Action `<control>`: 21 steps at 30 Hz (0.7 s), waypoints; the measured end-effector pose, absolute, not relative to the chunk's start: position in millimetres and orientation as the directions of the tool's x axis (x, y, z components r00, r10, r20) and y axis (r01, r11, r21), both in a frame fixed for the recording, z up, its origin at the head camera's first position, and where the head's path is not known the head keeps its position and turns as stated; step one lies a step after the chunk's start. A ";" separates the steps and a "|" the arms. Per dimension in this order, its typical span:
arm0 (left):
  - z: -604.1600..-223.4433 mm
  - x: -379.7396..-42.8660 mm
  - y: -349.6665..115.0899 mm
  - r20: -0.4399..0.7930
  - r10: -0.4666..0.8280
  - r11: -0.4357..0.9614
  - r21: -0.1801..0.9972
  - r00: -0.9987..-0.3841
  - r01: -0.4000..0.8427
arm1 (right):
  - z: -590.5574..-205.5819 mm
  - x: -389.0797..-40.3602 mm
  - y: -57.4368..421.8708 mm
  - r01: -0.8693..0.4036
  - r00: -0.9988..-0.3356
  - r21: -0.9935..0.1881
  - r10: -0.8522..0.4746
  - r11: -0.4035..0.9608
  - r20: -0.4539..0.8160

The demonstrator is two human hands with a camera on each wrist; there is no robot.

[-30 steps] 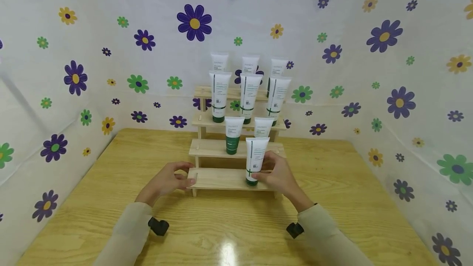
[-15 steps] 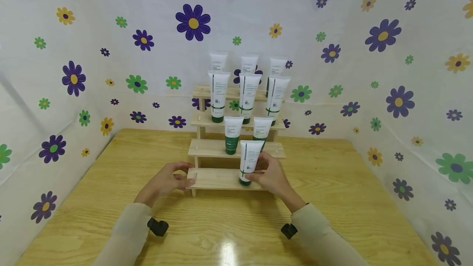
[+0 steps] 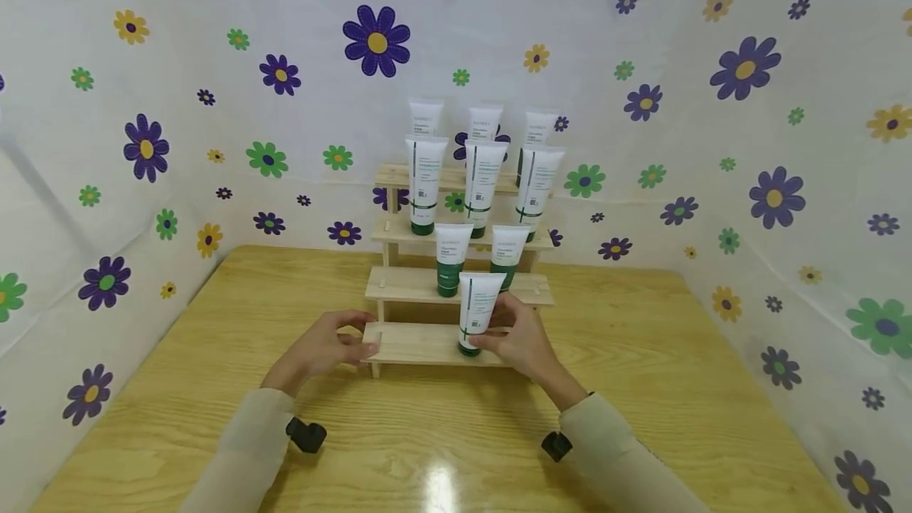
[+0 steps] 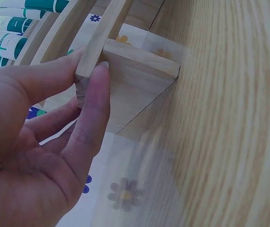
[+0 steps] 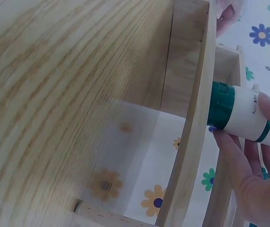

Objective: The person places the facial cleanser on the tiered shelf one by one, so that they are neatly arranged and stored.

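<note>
A wooden tiered display stand (image 3: pixel 416 343) rises in steps in the middle of the table. My left hand (image 3: pixel 321 347) pinches the left end of its lowest shelf; the left wrist view shows thumb and fingers on either side of the board (image 4: pixel 107 35). My right hand (image 3: pixel 526 340) holds a white squeeze tube (image 3: pixel 479 309), green cap down, at the lowest shelf, right of its middle. In the right wrist view the green cap (image 5: pixel 221 105) meets the shelf's edge, the thumb on one side of the tube and the fingers on the other.
Two white-and-green tubes, a left one (image 3: pixel 450 260) and a right one (image 3: pixel 509 253), stand on the shelf above. Higher shelves carry several more tubes (image 3: pixel 486 184) in rows. Around the wooden table (image 3: pixel 627 386) hangs a flowered cloth (image 3: pixel 677 101).
My right hand has moved the tube leftward along the lowest shelf, mostly in the first half second. My left hand has stayed on the shelf's end.
</note>
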State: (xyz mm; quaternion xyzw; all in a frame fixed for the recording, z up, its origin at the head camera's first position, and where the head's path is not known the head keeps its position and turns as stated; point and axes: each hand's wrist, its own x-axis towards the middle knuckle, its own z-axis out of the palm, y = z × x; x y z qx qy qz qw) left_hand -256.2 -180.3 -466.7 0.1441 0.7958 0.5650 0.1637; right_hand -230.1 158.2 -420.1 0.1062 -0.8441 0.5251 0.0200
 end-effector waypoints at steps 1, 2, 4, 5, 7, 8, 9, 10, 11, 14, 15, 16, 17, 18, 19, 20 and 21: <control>-466.2 -256.1 -180.2 -0.098 0.411 0.322 0.946 -0.906 0.044 | -420.0 -230.3 158.3 -0.204 -0.976 -0.881 -0.160 0.426 0.148; -465.8 -256.0 -180.0 -0.097 0.411 0.323 0.945 -0.907 0.046 | -420.2 -230.8 158.4 -0.209 -0.975 -0.879 -0.163 0.428 0.153; -464.9 -255.7 -179.5 -0.090 0.419 0.324 0.944 -0.903 0.057 | -419.9 -230.9 158.5 -0.213 -0.974 -0.878 -0.167 0.428 0.154; -464.7 -255.6 -179.3 -0.090 0.419 0.325 0.944 -0.904 0.057 | -419.6 -230.8 158.5 -0.215 -0.973 -0.878 -0.170 0.428 0.155; -464.3 -255.4 -179.2 -0.089 0.419 0.324 0.944 -0.903 0.057 | -419.2 -230.6 158.6 -0.220 -0.971 -0.877 -0.178 0.426 0.158; -464.6 -255.3 -179.3 -0.088 0.421 0.323 0.944 -0.903 0.059 | -418.9 -230.3 158.6 -0.223 -0.970 -0.877 -0.181 0.425 0.159; -464.6 -255.2 -179.5 -0.087 0.424 0.322 0.945 -0.901 0.061 | -418.4 -229.7 158.6 -0.226 -0.970 -0.876 -0.184 0.425 0.161; -464.7 -255.3 -179.6 -0.087 0.423 0.321 0.945 -0.902 0.060 | -418.3 -229.5 158.7 -0.232 -0.968 -0.874 -0.188 0.427 0.165; -464.9 -255.6 -179.7 -0.088 0.422 0.319 0.946 -0.902 0.057 | -418.1 -229.4 158.9 -0.238 -0.966 -0.872 -0.193 0.427 0.169; -464.7 -255.7 -180.1 -0.090 0.422 0.324 0.944 -0.902 0.057 | -417.9 -228.7 159.8 -0.252 -0.962 -0.870 -0.206 0.423 0.178; -464.4 -255.6 -180.1 -0.092 0.420 0.325 0.944 -0.903 0.055 | -418.1 -228.7 160.2 -0.256 -0.961 -0.869 -0.210 0.423 0.181; -464.4 -255.7 -180.0 -0.094 0.418 0.327 0.943 -0.904 0.053 | -418.3 -228.8 160.6 -0.260 -0.960 -0.868 -0.214 0.423 0.183; -464.2 -255.5 -179.8 -0.096 0.415 0.329 0.943 -0.905 0.050 | -418.4 -228.7 160.8 -0.260 -0.959 -0.869 -0.214 0.422 0.183; -463.8 -255.2 -179.7 -0.096 0.415 0.331 0.942 -0.905 0.052 | -418.5 -228.6 160.9 -0.261 -0.959 -0.869 -0.215 0.421 0.184; -463.5 -255.0 -179.5 -0.093 0.419 0.329 0.943 -0.903 0.056 | -418.6 -228.5 161.2 -0.263 -0.959 -0.867 -0.217 0.424 0.185; -463.2 -254.8 -179.3 -0.091 0.423 0.329 0.942 -0.901 0.060 | -418.8 -228.6 161.4 -0.267 -0.957 -0.863 -0.220 0.428 0.188; -463.1 -254.5 -178.9 -0.090 0.424 0.328 0.943 -0.901 0.060 | -418.7 -228.4 161.5 -0.270 -0.957 -0.861 -0.222 0.432 0.189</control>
